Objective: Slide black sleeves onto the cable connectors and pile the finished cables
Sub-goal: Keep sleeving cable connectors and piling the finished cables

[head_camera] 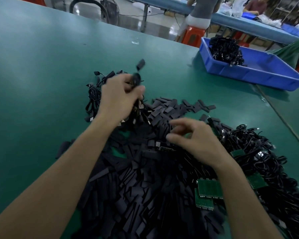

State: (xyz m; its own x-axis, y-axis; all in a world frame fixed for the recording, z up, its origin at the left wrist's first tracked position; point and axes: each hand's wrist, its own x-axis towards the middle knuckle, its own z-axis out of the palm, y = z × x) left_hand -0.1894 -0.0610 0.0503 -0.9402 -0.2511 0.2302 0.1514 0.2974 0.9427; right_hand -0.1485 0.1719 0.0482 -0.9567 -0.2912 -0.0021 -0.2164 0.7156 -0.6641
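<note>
My left hand [118, 99] is raised over the green table [41, 69], gripping a coiled black cable [136, 78]. A sleeved connector end [140, 64] sticks up above the fingers, blurred. Beside and behind this hand lies a small pile of sleeved cables [97, 88]. My right hand [195, 140] hovers over a big heap of loose black sleeves [145, 178], fingers loosely curled with nothing visible between them. To the right of that hand lies a tangle of black cables [259, 152] with green circuit boards [207, 188].
A blue plastic bin [259, 73] holding a bundle of black cables [226, 50] stands at the table's far right edge. Beyond the table, a person sits on a red stool [193, 35] at another blue workbench [231, 19].
</note>
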